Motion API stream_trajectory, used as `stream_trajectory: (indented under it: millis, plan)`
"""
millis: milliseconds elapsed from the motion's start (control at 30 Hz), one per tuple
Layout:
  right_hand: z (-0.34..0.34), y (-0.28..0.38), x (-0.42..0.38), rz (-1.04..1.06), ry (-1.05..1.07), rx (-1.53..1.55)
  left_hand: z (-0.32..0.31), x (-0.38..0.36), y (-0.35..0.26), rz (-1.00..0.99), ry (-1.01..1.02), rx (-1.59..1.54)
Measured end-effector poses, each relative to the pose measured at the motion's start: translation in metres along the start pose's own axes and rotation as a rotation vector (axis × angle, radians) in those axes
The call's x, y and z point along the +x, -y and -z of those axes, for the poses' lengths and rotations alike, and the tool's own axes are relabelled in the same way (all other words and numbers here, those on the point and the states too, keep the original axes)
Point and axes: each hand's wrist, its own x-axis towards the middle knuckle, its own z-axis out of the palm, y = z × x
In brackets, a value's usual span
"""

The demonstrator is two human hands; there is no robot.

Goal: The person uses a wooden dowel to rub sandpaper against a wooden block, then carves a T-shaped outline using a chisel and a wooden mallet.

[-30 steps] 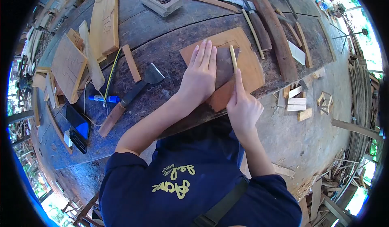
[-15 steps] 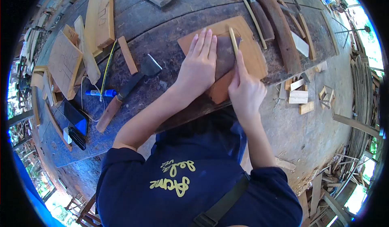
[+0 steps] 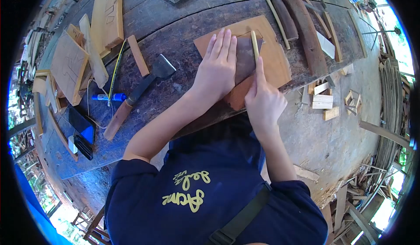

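Note:
My left hand (image 3: 217, 68) lies flat, fingers stretched out, pressing a dark brown sheet that looks like sandpaper (image 3: 245, 57) onto a flat wooden board (image 3: 275, 63). A thin, pale wooden stick (image 3: 254, 46) is gripped in my right hand (image 3: 266, 100), whose index finger stretches along it. The stick rests against the sheet near its right edge, its far end pointing away from me. My right palm and curled fingers hide the near end of the stick. The board sits at the front edge of the dark worktable (image 3: 183, 35).
Left on the table are a wide-bladed tool with a wooden handle (image 3: 118, 121), a blue marker (image 3: 108, 97), a yellow tape measure (image 3: 117, 65), a phone (image 3: 82, 124) and wood pieces (image 3: 70, 68). A long dark timber (image 3: 302, 30) lies right. Offcuts (image 3: 323, 101) lie beyond the table edge.
The stick has shifted slightly rightward and stands a little more upright in view. My left hand stays flat on the sheet. The whole view has shifted slightly.

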Motion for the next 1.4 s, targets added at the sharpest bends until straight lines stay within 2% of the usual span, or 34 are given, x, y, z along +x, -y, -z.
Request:
stream_trajectory:
  millis: [67,200,333,533,600,733,800,967,1067,1133,1233,1400]
  plan:
    - [0.011,0.002,-0.017,-0.038,0.087,-0.006,-0.002,0.0,0.001,0.001,-0.02,-0.023]
    - [0.013,0.002,-0.025,-0.046,0.092,0.032,-0.002,-0.001,0.002,-0.017,-0.006,-0.002]
    - [-0.002,0.006,-0.006,-0.012,-0.008,0.018,0.0,-0.002,-0.001,-0.021,0.005,0.042]
    - [0.014,0.009,-0.025,-0.038,0.087,0.02,-0.002,0.0,0.001,-0.016,-0.012,0.023]
    - [0.007,0.008,-0.006,0.033,-0.01,-0.013,0.001,-0.002,0.0,-0.02,0.002,0.024]
    - [-0.003,0.011,-0.004,0.041,-0.047,-0.001,-0.004,-0.002,0.0,0.01,-0.041,-0.023]
    - [0.011,0.012,-0.024,0.005,0.043,0.007,-0.003,-0.001,0.0,-0.001,-0.004,0.029]
    - [0.003,0.011,-0.012,0.007,0.036,-0.008,-0.001,-0.002,0.001,-0.017,0.004,0.032]
    - [-0.001,0.014,-0.007,0.031,-0.043,0.029,-0.003,-0.004,-0.001,-0.007,-0.002,0.023]
    - [0.014,0.017,-0.02,-0.007,0.078,0.039,-0.003,-0.001,0.0,-0.003,-0.018,0.038]
    - [0.009,0.014,-0.014,0.019,0.034,0.045,-0.001,-0.001,0.0,-0.013,0.015,0.056]
    - [-0.003,0.017,0.0,-0.016,0.033,0.102,-0.005,-0.003,0.0,-0.003,-0.05,0.002]
